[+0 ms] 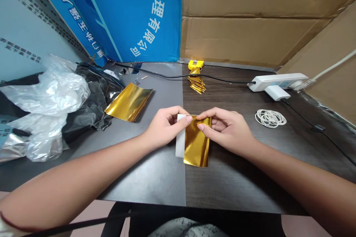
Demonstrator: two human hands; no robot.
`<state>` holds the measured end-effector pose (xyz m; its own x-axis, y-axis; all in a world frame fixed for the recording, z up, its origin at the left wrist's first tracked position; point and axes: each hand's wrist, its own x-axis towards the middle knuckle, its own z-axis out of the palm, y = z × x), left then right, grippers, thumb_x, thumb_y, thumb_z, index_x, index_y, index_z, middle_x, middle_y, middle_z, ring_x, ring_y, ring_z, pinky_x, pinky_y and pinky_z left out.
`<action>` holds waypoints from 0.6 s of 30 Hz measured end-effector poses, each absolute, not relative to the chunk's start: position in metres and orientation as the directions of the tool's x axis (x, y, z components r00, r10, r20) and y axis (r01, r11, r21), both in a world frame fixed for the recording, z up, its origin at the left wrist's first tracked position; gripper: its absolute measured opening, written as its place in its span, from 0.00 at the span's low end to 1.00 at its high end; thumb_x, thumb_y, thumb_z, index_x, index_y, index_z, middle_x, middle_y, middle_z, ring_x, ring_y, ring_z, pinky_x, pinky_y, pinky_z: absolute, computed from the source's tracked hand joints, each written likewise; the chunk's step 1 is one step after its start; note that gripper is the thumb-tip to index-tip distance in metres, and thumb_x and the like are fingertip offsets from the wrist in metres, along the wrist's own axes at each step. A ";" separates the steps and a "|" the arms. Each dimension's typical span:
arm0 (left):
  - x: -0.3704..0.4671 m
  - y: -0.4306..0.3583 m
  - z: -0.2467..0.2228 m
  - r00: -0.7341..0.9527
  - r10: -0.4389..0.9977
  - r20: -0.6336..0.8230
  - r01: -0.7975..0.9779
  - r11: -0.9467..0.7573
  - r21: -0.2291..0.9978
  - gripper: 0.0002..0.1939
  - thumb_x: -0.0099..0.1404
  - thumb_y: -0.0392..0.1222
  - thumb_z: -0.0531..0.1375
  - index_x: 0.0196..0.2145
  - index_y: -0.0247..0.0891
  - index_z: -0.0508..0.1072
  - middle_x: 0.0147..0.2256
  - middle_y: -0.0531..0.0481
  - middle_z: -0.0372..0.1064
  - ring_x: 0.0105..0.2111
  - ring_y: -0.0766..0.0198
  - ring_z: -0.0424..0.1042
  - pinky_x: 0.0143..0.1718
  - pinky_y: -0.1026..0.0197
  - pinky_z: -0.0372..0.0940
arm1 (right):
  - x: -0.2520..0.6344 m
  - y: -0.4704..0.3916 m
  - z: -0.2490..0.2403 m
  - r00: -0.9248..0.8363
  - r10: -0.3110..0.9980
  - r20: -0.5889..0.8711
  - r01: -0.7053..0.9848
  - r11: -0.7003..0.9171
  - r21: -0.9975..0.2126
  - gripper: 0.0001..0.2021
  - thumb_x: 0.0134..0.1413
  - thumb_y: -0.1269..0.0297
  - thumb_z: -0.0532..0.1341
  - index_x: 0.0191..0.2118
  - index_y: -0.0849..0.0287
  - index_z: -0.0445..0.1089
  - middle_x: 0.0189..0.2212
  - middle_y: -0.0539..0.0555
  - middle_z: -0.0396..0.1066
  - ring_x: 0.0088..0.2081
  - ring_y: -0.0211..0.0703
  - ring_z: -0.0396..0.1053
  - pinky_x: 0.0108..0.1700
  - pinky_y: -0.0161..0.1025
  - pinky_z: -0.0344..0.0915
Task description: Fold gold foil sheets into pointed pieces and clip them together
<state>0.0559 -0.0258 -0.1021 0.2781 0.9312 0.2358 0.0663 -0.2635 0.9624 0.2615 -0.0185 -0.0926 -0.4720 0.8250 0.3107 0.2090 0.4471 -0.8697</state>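
Observation:
A gold foil sheet (196,148) with a white strip (180,144) along its left side is held upright over the middle of the table. My left hand (168,126) pinches its upper left part, thumb on the foil. My right hand (226,127) grips the upper right edge between thumb and fingers. A stack of gold sheets (128,102) lies to the left, its edges slightly curled. Farther back, several narrow folded gold pieces (197,83) are fanned out against a yellow object (195,64).
Crumpled clear plastic (61,89) and black plastic bags (96,96) cover the left side. A black cable (167,76) crosses the back to a white power strip (280,80). White looped bands (270,118) lie at right. Cardboard walls (250,40) border the table.

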 end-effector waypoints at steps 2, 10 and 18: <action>0.055 -0.026 -0.102 0.275 0.930 0.244 0.084 -0.276 0.957 0.14 0.66 0.47 0.64 0.30 0.31 0.74 0.26 0.48 0.73 0.25 0.70 0.69 0.25 0.69 0.65 | 0.262 -0.019 -0.092 -0.473 0.825 0.309 0.219 0.450 -0.866 0.07 0.57 0.65 0.64 0.40 0.62 0.73 0.19 0.45 0.63 0.18 0.29 0.57 0.20 0.29 0.58; 0.054 -0.026 -0.101 0.279 0.925 0.259 0.080 -0.291 0.953 0.13 0.67 0.45 0.64 0.31 0.31 0.74 0.27 0.48 0.73 0.25 0.70 0.69 0.26 0.70 0.65 | 0.261 -0.018 -0.093 -0.477 0.814 0.332 0.241 0.485 -0.841 0.06 0.57 0.67 0.64 0.40 0.62 0.73 0.17 0.42 0.56 0.16 0.27 0.49 0.18 0.29 0.50; 0.054 -0.026 -0.102 0.283 0.924 0.258 0.092 -0.294 0.951 0.15 0.67 0.48 0.64 0.30 0.32 0.74 0.27 0.49 0.73 0.25 0.69 0.70 0.25 0.69 0.64 | 0.262 -0.019 -0.093 -0.481 0.822 0.305 0.220 0.450 -0.866 0.06 0.58 0.65 0.64 0.39 0.62 0.73 0.20 0.46 0.65 0.18 0.29 0.59 0.20 0.29 0.59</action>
